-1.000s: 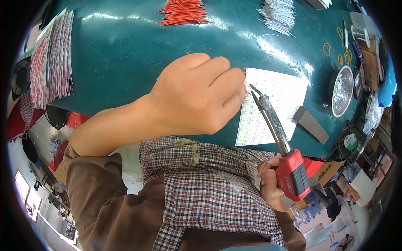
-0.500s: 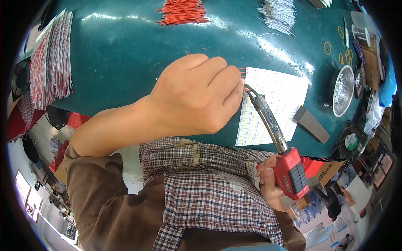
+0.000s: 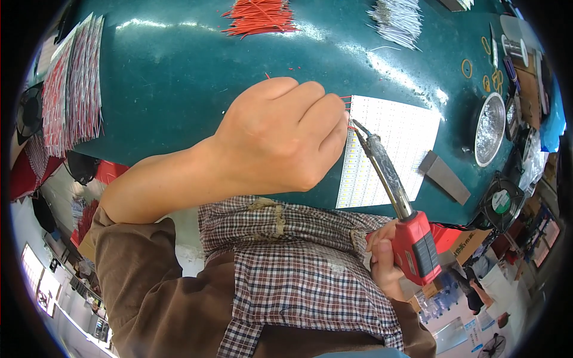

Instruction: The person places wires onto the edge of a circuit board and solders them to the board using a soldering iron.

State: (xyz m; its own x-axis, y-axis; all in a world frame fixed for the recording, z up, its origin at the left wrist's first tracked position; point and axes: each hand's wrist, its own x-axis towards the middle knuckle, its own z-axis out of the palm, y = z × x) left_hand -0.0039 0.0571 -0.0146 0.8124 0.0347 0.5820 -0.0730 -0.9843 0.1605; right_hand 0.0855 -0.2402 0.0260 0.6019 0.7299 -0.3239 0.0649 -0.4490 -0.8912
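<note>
My left hand [image 3: 280, 137] is closed in a fist at the left edge of a white LED circuit board [image 3: 394, 137]. Its fingertips are mostly hidden, but a short red wire [image 3: 352, 127] shows between them and the board. A few more red wires [image 3: 346, 101] stick out from the board's upper left edge. My right hand [image 3: 385, 256] grips a soldering iron [image 3: 418, 247] with a red and black handle. The iron's dark tip points up and left, at the board's edge close to my left fingertips.
Red wires [image 3: 259, 17] and white wires [image 3: 397, 22] lie in piles at the far side of the green table [image 3: 161, 77]. A grey block [image 3: 444, 177] touches the board's right edge. Further right are a metal bowl [image 3: 489, 129] and a small fan [image 3: 500, 201]. Wired strips [image 3: 74, 86] hang at left.
The soldering iron's tip has shifted very slightly along the board's edge. Both hands stay nearly in place. A person in the background at lower right has moved.
</note>
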